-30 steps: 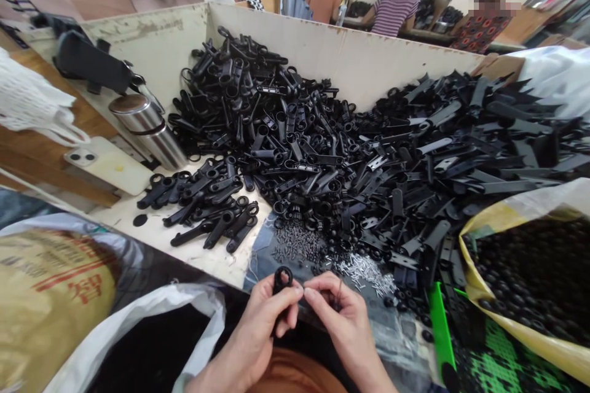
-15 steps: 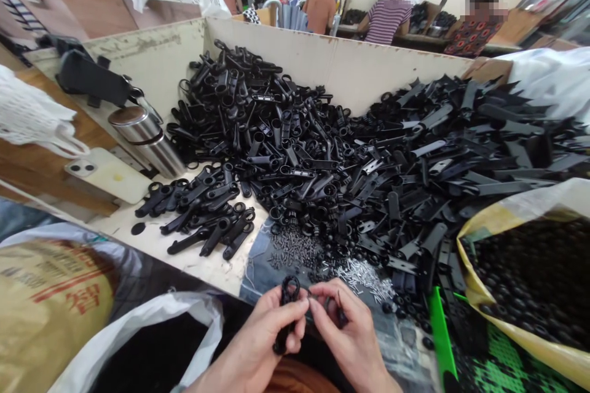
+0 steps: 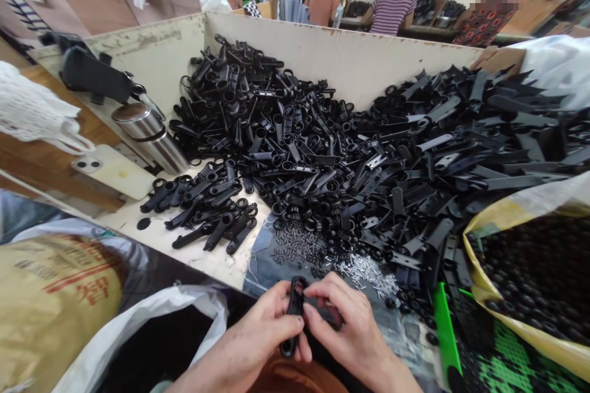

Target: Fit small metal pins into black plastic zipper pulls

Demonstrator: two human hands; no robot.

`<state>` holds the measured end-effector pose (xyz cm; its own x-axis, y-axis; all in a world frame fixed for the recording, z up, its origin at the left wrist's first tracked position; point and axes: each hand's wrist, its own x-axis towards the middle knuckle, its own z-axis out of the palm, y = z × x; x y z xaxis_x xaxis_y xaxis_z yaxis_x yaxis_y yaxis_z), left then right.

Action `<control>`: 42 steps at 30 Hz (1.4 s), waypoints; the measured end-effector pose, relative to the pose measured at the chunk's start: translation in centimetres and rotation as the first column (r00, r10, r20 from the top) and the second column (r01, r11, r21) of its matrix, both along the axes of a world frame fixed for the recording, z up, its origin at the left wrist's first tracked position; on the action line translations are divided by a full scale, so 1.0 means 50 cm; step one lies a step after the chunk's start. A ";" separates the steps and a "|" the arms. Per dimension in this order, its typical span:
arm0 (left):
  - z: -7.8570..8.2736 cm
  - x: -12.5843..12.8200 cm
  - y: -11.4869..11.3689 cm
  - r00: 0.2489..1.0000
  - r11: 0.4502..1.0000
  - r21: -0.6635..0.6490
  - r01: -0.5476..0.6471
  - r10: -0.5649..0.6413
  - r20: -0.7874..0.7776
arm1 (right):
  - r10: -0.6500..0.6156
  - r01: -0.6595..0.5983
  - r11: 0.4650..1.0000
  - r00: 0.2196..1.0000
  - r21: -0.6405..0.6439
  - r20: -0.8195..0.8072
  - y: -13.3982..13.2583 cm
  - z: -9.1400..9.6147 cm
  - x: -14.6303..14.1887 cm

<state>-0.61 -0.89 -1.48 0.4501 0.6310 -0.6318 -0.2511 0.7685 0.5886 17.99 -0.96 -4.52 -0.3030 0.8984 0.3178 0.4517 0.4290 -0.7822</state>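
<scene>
black plastic strap piece (image 3: 295, 316) with a round ring at its top end stands up between the two hands, close to the person's lap. left hand (image 3: 246, 338) is closed around it, with the fingers wrapped on its lower part. right hand (image 3: 350, 328) is half curled just beside it, and its fingertips touch the piece's side. i cannot tell if they pinch anything small. just past the hands, tiny silver pins (image 3: 364, 273) lie on blue denim cloth (image 3: 262, 264). farther on is a big heap of black plastic pieces (image 3: 276, 135) in a pale board bin (image 3: 341, 55). on the right sits a yellow sack of black rings (image 3: 530, 270). on the left are a steel flask (image 3: 150, 138) and a white phone (image 3: 113, 172). far off, people (image 3: 391, 12) sit at benches.
</scene>
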 end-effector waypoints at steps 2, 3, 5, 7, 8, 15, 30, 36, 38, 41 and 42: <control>0.001 0.002 0.001 0.999 1.000 0.023 -0.001 0.003 -0.048 | 0.010 -0.011 0.999 0.999 0.030 0.039 0.002 0.000 -0.001; 0.001 0.003 0.002 0.998 1.000 0.026 -0.008 0.010 -0.070 | 0.007 -0.008 0.999 0.999 0.035 0.052 0.002 0.000 -0.002; 0.002 0.004 0.006 0.993 0.999 0.026 -0.020 0.023 -0.114 | -0.008 0.007 1.000 0.998 0.030 0.059 0.003 0.001 -0.004; 0.002 0.004 0.009 0.989 0.999 0.040 -0.013 0.019 -0.149 | -0.033 0.032 0.999 0.998 0.004 0.048 0.002 0.004 -0.007; 0.001 0.003 0.009 0.986 0.999 0.051 -0.004 0.013 -0.166 | -0.047 0.048 0.999 0.998 -0.012 0.042 0.001 0.006 -0.009; -0.023 0.002 0.001 0.972 0.973 0.222 0.070 -0.017 -0.232 | -0.110 0.111 0.993 0.994 -0.050 0.023 -0.016 0.010 -0.028; -0.098 -0.021 -0.008 0.961 0.939 0.332 0.092 0.003 -0.278 | 0.050 -0.049 0.999 0.974 -0.008 0.220 -0.046 -0.004 -0.019; -0.087 -0.019 0.001 0.962 0.943 0.320 0.092 -0.001 -0.273 | 0.007 -0.001 1.000 0.968 -0.022 0.250 -0.044 0.012 0.006; -0.096 -0.019 0.002 0.960 0.939 0.327 0.109 -0.015 -0.280 | 0.042 -0.045 0.999 0.957 0.002 0.288 -0.043 0.004 0.009; -0.111 -0.018 -0.001 0.960 0.935 0.333 0.120 -0.024 -0.280 | 0.063 -0.069 0.998 0.956 0.011 0.285 -0.041 -0.013 0.002; -0.115 -0.017 -0.003 0.959 0.934 0.336 0.118 -0.019 -0.283 | 0.054 -0.062 0.998 0.960 0.017 0.276 -0.041 -0.018 -0.002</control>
